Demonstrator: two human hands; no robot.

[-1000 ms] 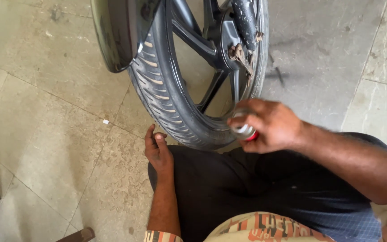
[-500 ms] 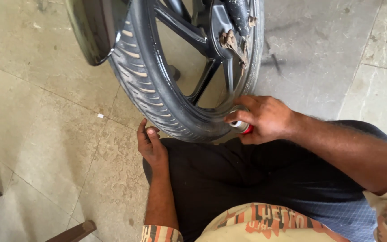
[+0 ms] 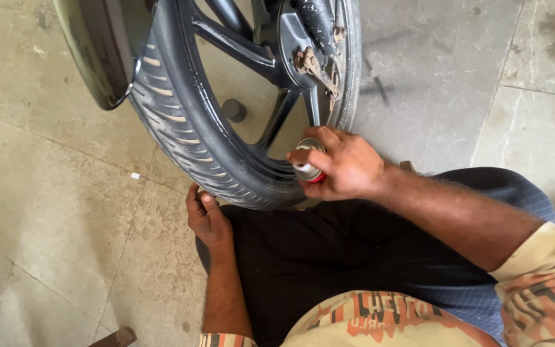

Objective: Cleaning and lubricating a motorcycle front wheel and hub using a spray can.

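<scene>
A black motorcycle wheel [image 3: 187, 135] with a treaded tyre and black spokes stands on the tiled floor in front of me. My right hand [image 3: 345, 164] grips a small spray can [image 3: 306, 168] with a silver top and red base, held against the lower rim beside the spokes. My left hand [image 3: 205, 215] rests flat against the bottom of the tyre, fingers together, holding nothing. A rusty metal fitting [image 3: 309, 64] sits near the hub above the can.
A dark mudguard [image 3: 94, 51] curves over the tyre at the upper left. My knee in dark trousers [image 3: 354, 257] sits just below the wheel. Grey stone floor tiles [image 3: 46, 212] spread all round.
The view has shifted so the wheel sits further left and higher. My right hand with the can stays at the lower rim; my left hand stays under the tyre.
</scene>
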